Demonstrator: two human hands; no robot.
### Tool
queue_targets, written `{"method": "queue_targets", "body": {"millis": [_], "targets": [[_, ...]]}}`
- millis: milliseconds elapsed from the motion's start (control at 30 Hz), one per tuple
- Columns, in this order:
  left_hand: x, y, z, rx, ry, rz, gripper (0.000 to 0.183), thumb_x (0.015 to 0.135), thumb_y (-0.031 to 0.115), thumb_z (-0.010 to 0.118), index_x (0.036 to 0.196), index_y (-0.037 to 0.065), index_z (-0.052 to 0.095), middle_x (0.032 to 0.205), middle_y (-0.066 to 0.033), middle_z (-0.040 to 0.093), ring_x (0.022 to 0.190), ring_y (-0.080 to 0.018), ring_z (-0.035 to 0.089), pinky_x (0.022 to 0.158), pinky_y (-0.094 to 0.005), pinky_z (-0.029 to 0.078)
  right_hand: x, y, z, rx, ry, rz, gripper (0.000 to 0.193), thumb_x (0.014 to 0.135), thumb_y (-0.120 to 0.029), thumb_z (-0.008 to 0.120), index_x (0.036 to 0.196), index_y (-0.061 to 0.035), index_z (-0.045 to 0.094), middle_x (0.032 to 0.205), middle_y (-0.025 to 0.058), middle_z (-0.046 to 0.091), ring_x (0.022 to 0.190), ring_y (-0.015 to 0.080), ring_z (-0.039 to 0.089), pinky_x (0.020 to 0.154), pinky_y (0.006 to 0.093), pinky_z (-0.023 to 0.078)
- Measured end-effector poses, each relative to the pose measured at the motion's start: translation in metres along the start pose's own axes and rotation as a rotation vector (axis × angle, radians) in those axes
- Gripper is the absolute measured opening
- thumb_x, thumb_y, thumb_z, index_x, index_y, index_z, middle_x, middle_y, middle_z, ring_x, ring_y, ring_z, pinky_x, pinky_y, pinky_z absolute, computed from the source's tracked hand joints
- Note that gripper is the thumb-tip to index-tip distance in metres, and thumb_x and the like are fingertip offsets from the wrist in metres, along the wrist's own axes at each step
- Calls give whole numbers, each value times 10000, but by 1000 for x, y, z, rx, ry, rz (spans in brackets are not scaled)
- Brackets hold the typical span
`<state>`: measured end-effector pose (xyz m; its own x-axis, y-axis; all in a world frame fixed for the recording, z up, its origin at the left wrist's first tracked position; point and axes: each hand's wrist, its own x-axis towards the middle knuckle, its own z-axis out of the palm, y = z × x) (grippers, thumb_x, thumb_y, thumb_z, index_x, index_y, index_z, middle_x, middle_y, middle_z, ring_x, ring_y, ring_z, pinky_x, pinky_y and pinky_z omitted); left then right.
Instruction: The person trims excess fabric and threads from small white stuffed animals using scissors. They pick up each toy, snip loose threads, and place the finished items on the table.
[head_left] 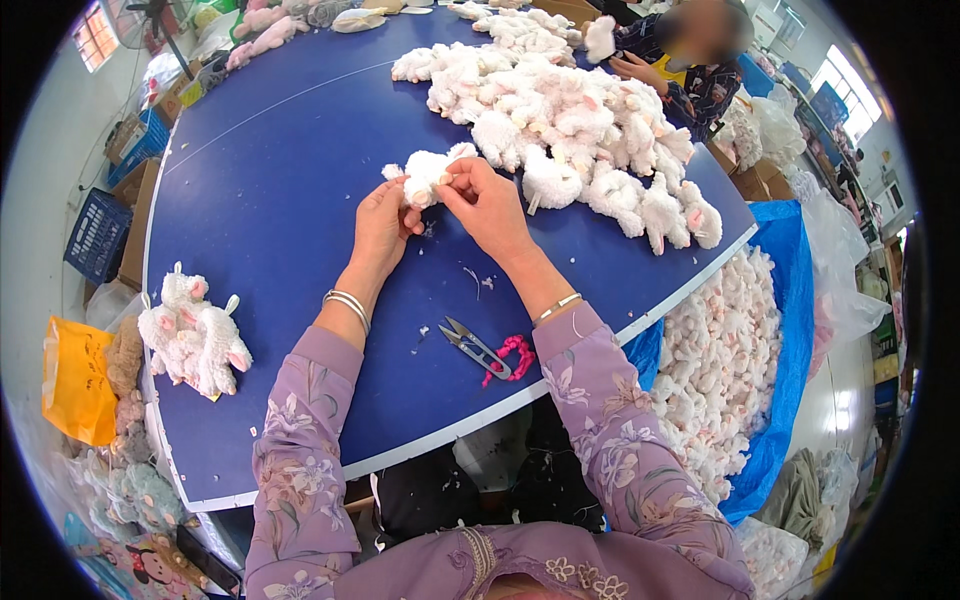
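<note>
Between my two hands is a small white plush toy (424, 176), held just above the blue table (300, 200). My left hand (383, 222) pinches its lower left side. On its right, the thumb and fingers of my right hand (487, 205) close on the fluffy fabric. Nearer to me lie thread snips (474, 348) with their blades pointing away to the left, and a bright pink beaded cord (518, 356) beside the handle. Bits of white thread and fluff are scattered around them. A large heap of white and pink plush pieces (560, 105) spreads beyond my right hand.
A few plush toys (195, 335) lie at the table's left edge. Right of the table, a blue tarpaulin bag (795, 330) is full of similar pieces. A co-worker (690, 60) at the far right holds a white piece. An orange bag (78, 380) and blue crates (98, 235) stand left.
</note>
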<state>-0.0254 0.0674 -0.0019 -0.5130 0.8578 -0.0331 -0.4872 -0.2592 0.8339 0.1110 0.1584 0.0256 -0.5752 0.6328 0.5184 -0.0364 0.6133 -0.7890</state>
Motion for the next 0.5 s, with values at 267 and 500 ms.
{"method": "queue_targets", "body": {"millis": [267, 500], "targets": [[-2, -4, 5, 155, 26, 73, 163, 958, 106, 454, 1088, 33, 521, 816, -37, 586, 615, -98, 533, 566, -243, 469, 1, 7, 3, -12, 76, -9, 227, 852, -170, 676, 904, 11, 549, 684, 105, 631, 597, 181, 627, 573, 302, 489], [-2, -14, 6, 410, -20, 249, 118, 927, 59, 490, 1035, 54, 536, 839, -10, 591, 713, -79, 553, 662, -229, 473, 4, 19, -9, 377, 49, 603, 364, 894, -386, 581, 828, -28, 582, 662, 51, 600, 503, 111, 556, 401, 250, 430]]}}
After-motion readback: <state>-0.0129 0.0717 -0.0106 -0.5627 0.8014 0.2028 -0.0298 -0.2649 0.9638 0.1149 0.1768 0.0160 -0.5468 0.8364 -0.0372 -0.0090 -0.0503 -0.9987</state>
